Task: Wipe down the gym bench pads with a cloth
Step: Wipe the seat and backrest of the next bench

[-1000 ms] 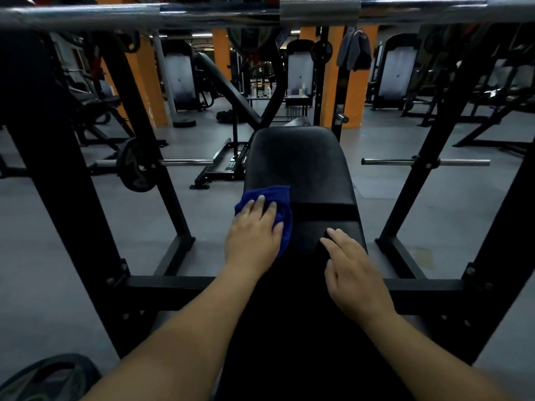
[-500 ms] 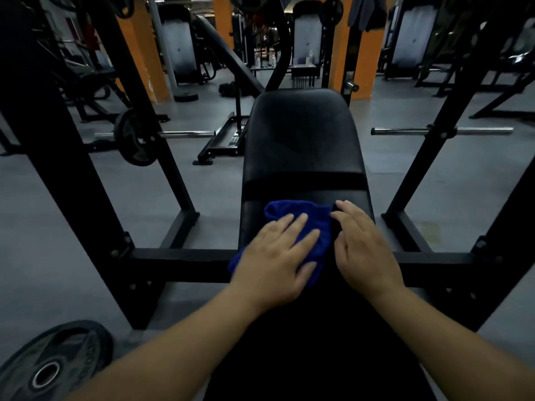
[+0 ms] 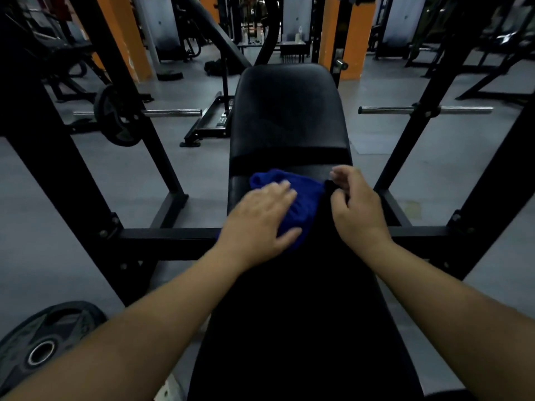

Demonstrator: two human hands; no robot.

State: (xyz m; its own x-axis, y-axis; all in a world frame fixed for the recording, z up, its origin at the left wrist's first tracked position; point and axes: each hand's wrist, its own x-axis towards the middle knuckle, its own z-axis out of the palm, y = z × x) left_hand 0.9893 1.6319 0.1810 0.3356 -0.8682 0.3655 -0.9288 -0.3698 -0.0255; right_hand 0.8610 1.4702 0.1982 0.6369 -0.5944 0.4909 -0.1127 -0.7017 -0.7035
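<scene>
Pressing flat, straight fingers on the blue cloth, L hand has slid it from the near pad left edge to its middle. R hand, flat a sec ago, now sits beside the cloth, fingers loosely curled, empty. Far pad prob. still to wipe.

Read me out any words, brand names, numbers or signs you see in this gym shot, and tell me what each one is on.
Nothing here can be read as text.
Weight plate on the floor: raised markings, too blurred to read.
Weight plate on the bar: too dark to read.
Small items on the far shelf: too small to read.
Blue cloth and bench pad: no print visible.
</scene>
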